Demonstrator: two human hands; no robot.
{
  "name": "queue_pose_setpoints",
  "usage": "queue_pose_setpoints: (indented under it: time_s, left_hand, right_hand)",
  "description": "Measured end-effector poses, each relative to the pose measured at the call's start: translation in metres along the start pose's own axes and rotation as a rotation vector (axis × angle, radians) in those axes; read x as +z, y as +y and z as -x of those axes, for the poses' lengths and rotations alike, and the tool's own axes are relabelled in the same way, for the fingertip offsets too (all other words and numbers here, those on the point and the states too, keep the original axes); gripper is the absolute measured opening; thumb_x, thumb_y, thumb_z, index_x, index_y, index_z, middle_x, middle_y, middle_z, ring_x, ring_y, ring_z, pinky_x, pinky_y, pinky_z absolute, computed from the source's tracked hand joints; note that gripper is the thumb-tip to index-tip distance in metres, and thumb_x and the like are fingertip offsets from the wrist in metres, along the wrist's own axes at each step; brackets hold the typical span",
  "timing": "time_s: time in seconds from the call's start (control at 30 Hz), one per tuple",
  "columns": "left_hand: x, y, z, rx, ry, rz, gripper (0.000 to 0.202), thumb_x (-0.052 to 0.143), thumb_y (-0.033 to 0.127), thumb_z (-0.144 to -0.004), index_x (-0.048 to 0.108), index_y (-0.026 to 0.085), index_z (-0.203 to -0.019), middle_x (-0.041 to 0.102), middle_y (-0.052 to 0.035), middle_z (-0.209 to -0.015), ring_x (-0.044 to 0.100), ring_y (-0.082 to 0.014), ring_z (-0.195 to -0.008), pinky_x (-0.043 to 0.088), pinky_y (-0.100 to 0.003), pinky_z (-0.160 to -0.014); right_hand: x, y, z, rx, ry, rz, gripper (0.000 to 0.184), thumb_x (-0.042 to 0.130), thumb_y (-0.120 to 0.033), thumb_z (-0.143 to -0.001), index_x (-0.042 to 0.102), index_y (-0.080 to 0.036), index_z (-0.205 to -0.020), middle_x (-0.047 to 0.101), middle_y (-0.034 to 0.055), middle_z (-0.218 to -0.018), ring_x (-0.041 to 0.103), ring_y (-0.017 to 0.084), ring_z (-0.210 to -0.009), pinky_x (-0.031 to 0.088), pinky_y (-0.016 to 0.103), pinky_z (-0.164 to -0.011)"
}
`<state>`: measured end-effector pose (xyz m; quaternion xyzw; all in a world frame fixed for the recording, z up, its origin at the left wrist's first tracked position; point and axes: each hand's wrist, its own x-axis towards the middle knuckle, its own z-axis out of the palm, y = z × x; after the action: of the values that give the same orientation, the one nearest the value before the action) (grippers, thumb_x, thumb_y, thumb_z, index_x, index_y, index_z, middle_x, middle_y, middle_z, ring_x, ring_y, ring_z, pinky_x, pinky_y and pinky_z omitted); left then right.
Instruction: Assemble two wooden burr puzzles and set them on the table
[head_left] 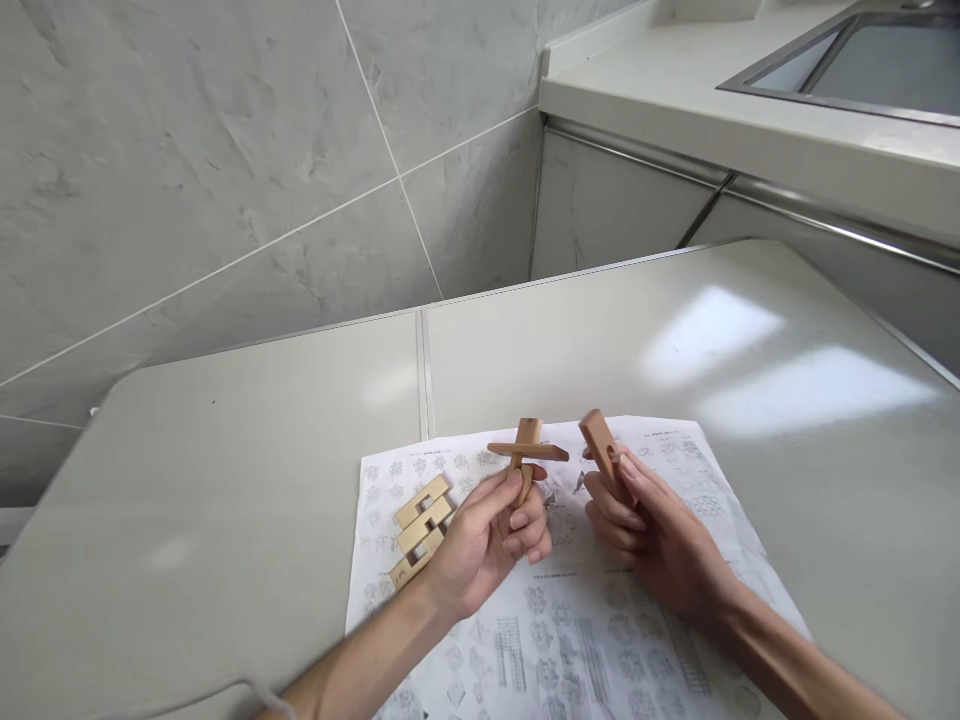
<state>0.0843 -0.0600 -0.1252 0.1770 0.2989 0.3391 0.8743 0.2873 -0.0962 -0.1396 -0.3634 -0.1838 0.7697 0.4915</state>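
Observation:
My left hand (499, 530) is closed round the lower end of crossed brown wooden puzzle pieces (528, 450). One piece stands upright and another lies across it. To the right, my right hand (652, 530) grips a single brown wooden puzzle piece (602, 450), which is tilted and has a hole or notch in its side. A gap separates what the two hands hold. Several pale notched wooden blocks (424, 515) lie in a stepped row left of my left hand, partly hidden by that forearm. Beneath both hands is a printed instruction sheet (600, 590) with small diagrams.
The sheet lies on a glossy light table (225, 480) with a seam (426, 370) across it. A grey tiled wall (225, 150) rises behind. At the back right stands a counter (637, 70) with a sink (885, 60). A cable (247, 684) shows at the lower left.

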Motion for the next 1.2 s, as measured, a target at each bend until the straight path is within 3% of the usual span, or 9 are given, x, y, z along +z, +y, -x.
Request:
queue_pose_setpoints:
  time_s: [0.1, 0.3, 0.5, 0.87, 1.2]
  left_hand:
    - [0.0, -0.0008, -0.0001, -0.037, -0.017, 0.004, 0.029, 0.061, 0.031, -0.109, 0.057, 0.015, -0.084, 0.038, 0.006, -0.068, 0.028, -0.0069, -0.053, 0.039, -0.023, -0.055]
    - [-0.0009, -0.0005, 0.0012, -0.101, -0.043, -0.036, 0.024, 0.062, 0.036, -0.108, 0.063, 0.013, -0.1, 0.037, 0.0073, -0.068, 0.026, -0.0076, -0.052, 0.037, -0.022, -0.053]
    - [-0.003, -0.0016, 0.0011, -0.119, -0.07, -0.052, 0.026, 0.064, 0.038, -0.107, 0.065, 0.013, -0.101, 0.036, 0.0077, -0.068, 0.026, -0.0081, -0.053, 0.039, -0.024, -0.054]
    - [-0.0032, 0.0012, 0.0014, -0.127, -0.118, -0.064, 0.026, 0.064, 0.039, -0.107, 0.066, 0.014, -0.102, 0.032, 0.0087, -0.067, 0.023, -0.0082, -0.053, 0.035, -0.024, -0.055]
    - [-0.0032, 0.0026, 0.0033, -0.109, -0.172, -0.067, 0.025, 0.059, 0.038, -0.109, 0.065, 0.015, -0.103, 0.032, 0.0083, -0.065, 0.023, -0.0081, -0.051, 0.035, -0.023, -0.054]
  right_hand:
    - [0.0014, -0.0012, -0.0007, -0.01, -0.034, -0.034, 0.027, 0.067, -0.05, -0.106, 0.058, -0.025, -0.1, 0.028, -0.0083, -0.067, 0.013, 0.011, -0.054, 0.017, 0.024, -0.047]
    - [-0.0041, 0.0039, 0.0025, -0.01, -0.09, 0.017, 0.024, 0.066, -0.049, -0.107, 0.059, -0.026, -0.101, 0.03, -0.0074, -0.069, 0.018, 0.01, -0.055, 0.018, 0.026, -0.05]
    - [-0.0023, 0.0048, 0.0034, -0.019, -0.157, 0.126, 0.035, 0.064, -0.049, -0.109, 0.062, -0.029, -0.136, 0.029, -0.0081, -0.066, 0.021, 0.012, -0.055, 0.021, 0.027, -0.051]
    - [-0.0021, 0.0074, 0.0014, -0.043, -0.144, 0.184, 0.036, 0.065, -0.05, -0.108, 0.063, -0.031, -0.138, 0.034, -0.0079, -0.066, 0.026, 0.011, -0.055, 0.024, 0.024, -0.05]
    - [0.0016, 0.0045, 0.0031, 0.014, -0.127, 0.194, 0.038, 0.06, -0.05, -0.11, 0.051, -0.034, -0.143, 0.057, -0.0038, -0.081, 0.036, 0.009, -0.052, 0.03, 0.023, -0.048]
